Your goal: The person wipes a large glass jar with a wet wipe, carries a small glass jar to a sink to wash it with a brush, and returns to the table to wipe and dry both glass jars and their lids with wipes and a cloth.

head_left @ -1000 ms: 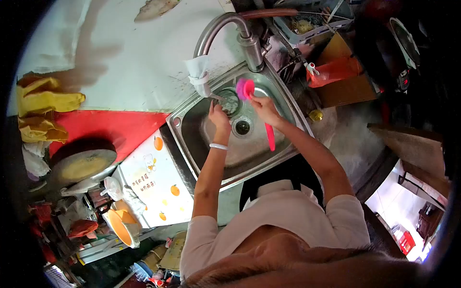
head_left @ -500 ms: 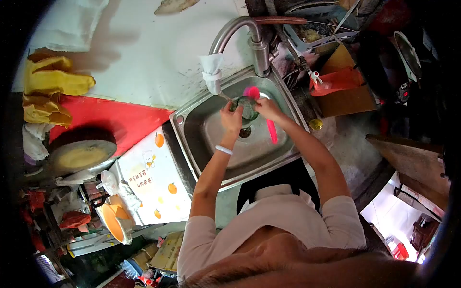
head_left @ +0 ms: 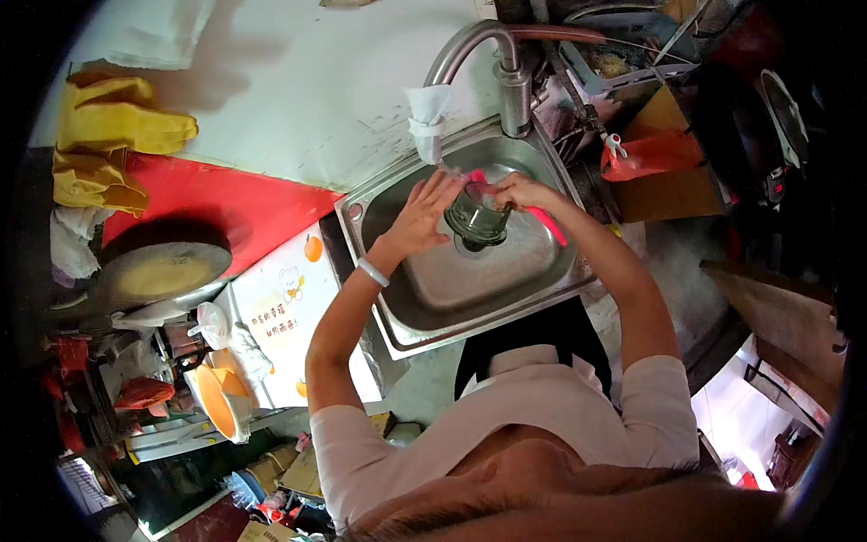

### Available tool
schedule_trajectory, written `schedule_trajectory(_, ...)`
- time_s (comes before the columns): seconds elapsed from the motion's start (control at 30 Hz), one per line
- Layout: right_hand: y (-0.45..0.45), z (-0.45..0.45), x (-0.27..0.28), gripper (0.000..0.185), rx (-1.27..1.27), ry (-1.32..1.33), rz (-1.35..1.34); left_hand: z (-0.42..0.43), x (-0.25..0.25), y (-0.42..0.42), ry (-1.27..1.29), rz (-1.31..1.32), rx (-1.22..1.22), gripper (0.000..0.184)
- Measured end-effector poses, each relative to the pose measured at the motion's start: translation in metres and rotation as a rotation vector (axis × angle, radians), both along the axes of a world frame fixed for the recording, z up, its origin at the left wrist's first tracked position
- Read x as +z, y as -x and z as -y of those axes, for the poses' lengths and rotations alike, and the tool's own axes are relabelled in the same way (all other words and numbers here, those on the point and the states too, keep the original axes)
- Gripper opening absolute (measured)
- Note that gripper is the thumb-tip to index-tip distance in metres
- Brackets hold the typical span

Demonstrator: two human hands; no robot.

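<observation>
Over the sink [head_left: 492, 312]: two bare hands at the far half of the basin, right hand gripping, left hand unfolded.
Right hand [head_left: 524, 191]: fingers closed at the rim of the glass jar, with the pink brush in the same grip.
Glass jar [head_left: 477, 219]: immediately left of the right-hand grip, tilted, clear greenish, above the drain [head_left: 471, 244].
Pink brush [head_left: 547, 226]: handle emerging on the near right side of the grip; head partly hidden beyond the jar.
Left hand [head_left: 423, 219]: wide, fingers extended, just left of the jar; whether it touches the glass cannot be told.
White bracelet [head_left: 373, 272]: on the left wrist.
Faucet [head_left: 515, 95]: beyond the grip, its spout curving left, with a white wrapping [head_left: 427, 110] on the end, near the left fingertips.
Yellow gloves [head_left: 126, 125]: well left of the grip, beyond the basin.
Red bag [head_left: 655, 158]: right of the grip, outside the sink.
</observation>
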State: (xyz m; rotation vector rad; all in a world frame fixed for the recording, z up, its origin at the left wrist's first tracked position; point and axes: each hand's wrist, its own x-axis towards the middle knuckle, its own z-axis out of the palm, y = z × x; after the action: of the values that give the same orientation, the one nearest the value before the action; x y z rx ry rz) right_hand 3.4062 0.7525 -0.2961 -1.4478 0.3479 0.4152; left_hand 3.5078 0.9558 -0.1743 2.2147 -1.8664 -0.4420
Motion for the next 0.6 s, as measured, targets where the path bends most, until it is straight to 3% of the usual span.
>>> schedule_trajectory(0.03,-0.003,0.001,0.001,0.02,0.098,0.004,0.017,0.005,-0.006,-0.003,0.003,0.003,0.002,0.09)
schedule_trajectory(0.1,-0.005,-0.005,0.014,0.016,0.148,0.0,0.052,0.015,-0.021,-0.01,0.18,-0.091,-0.343,0.08)
schedule_trajectory(0.13,-0.005,-0.007,0.014,0.018,0.143,0.05,0.058,0.014,-0.022,-0.006,0.211,-0.17,-0.285,0.067)
schedule_trajectory(0.23,-0.002,-0.005,0.003,0.03,0.085,0.233,0.092,0.006,-0.041,0.001,0.247,-0.164,-0.099,0.061)
schedule_trajectory(0.3,0.002,0.005,-0.016,0.029,-0.151,0.343,0.143,0.0,-0.065,-0.002,0.267,-0.107,-0.04,0.06)
schedule_trajectory(0.33,0.012,0.007,-0.001,0.028,-0.187,0.505,0.174,0.0,-0.071,-0.004,0.291,-0.052,0.024,0.06)
schedule_trajectory(0.47,0.04,-0.024,0.031,0.026,-0.258,0.484,0.349,0.009,-0.073,-0.003,0.265,-0.041,0.198,0.055)
schedule_trajectory(0.5,0.043,-0.047,0.044,0.026,-0.26,0.486,0.343,0.013,-0.08,-0.005,0.374,0.017,0.181,0.052)
schedule_trajectory(0.57,0.044,-0.079,0.06,0.022,-0.209,0.851,0.436,0.017,-0.087,-0.005,0.483,0.077,0.157,0.05)
schedule_trajectory(0.6,0.041,-0.073,0.051,0.021,-0.215,0.831,0.363,0.015,-0.088,-0.004,0.443,-0.015,0.242,0.049)
